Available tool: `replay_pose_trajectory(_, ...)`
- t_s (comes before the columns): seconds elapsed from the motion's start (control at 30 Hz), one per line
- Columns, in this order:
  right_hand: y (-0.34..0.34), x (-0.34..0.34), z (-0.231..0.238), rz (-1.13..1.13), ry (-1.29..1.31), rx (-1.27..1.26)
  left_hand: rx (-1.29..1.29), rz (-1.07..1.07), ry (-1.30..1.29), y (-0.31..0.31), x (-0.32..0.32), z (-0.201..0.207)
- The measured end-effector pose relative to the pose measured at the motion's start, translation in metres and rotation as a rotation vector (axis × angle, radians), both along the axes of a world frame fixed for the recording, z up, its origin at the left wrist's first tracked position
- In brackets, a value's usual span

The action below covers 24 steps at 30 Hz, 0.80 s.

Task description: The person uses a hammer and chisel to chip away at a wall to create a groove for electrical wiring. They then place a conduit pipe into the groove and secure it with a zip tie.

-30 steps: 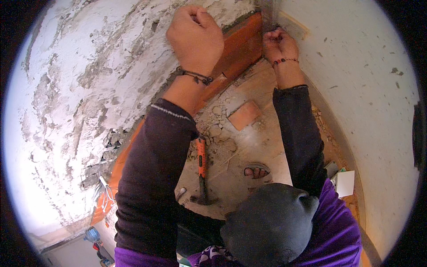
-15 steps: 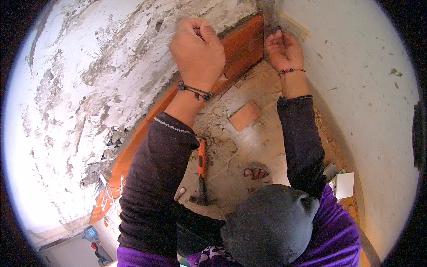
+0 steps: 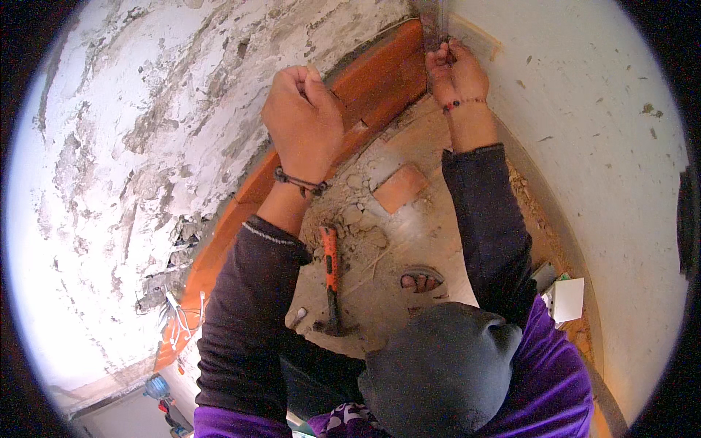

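- The left hand (image 3: pixel 303 120) is raised in front of the rough wall (image 3: pixel 146 146). Its fingers are curled into a closed fist. A small pale tip shows above the knuckles, but what the fist holds cannot be told.
- The right hand (image 3: pixel 454 73) is up in the corner where the rough wall meets the smooth wall (image 3: pixel 584 146). Its fingers are pinched closed on a thin grey metal strip (image 3: pixel 434 25), which stands upright along the corner and runs out of the top edge of the view.
- The orange skirting (image 3: pixel 380 80) runs along the foot of the rough wall, just beside both hands.
- On the floor (image 3: pixel 409 241), a hammer (image 3: pixel 331 270) with an orange handle lies near the skirting, between the two forearms.
- A brick piece (image 3: pixel 400 187) lies on the floor under the right forearm, with rubble just beside it.
- A sandalled foot (image 3: pixel 421 279) stands on the floor near the hammer.
- A white box (image 3: pixel 566 299) rests at the foot of the smooth wall.
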State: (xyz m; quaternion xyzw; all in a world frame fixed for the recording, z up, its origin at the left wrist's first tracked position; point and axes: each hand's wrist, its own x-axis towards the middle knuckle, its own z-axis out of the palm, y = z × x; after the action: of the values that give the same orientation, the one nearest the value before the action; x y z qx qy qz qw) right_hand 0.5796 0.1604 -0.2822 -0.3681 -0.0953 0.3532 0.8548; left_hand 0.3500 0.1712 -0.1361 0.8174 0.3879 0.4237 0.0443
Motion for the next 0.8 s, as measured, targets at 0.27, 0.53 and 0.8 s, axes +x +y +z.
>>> replay_pose_trajectory(0.27, -0.001, -0.013, 0.006, -0.023, 0.279, -0.003, -0.012, -0.007, -0.002, -0.003, 0.002, 0.009)
replay_pose_trajectory(0.53, 0.033, 0.024, -0.084, -0.332, -0.585, -0.447, -0.050, 0.013, 0.007, 0.001, 0.000, 0.012)
replay_pose_trajectory(0.8, 0.028, 0.016, -0.069, -0.026, -0.329, -0.274, -0.005, -0.093, -0.037, -0.005, 0.025, 0.011)
